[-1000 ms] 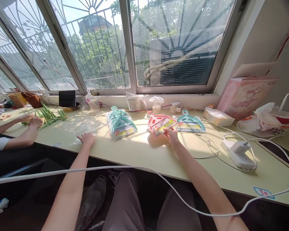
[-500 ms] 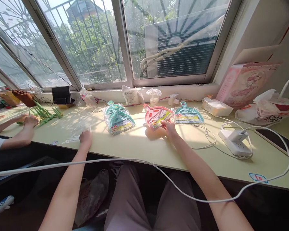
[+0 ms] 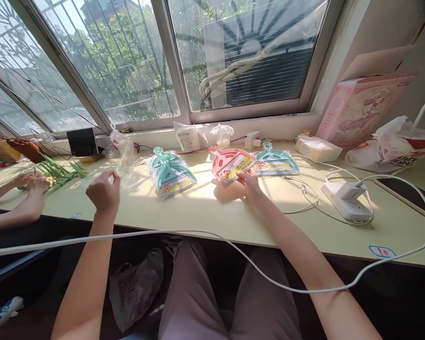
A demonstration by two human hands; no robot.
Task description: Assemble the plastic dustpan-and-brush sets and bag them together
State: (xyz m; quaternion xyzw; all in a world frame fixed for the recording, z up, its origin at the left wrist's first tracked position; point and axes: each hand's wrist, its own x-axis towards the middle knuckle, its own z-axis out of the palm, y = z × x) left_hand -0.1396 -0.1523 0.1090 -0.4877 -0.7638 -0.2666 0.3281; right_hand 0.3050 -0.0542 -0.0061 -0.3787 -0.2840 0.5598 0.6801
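Observation:
My right hand grips the lower right corner of a pink dustpan-and-brush set with a yellow label, tilted above the table. My left hand is raised over the table at the left, thumb and forefinger pinched on a thin clear plastic bag, whose outline is faint. Between my hands, green dustpan sets in clear wrapping lie overlapping. Another wrapped green set lies just right of the pink one.
At the far left, another person's hands are among green stems. A white cable crosses in front of me. To the right are a power strip, a white box, a pink box and a phone.
My left hand has moved up and left, and the clear plastic has come up off the table with it. My right hand still holds the pink set. The view has shifted slightly.

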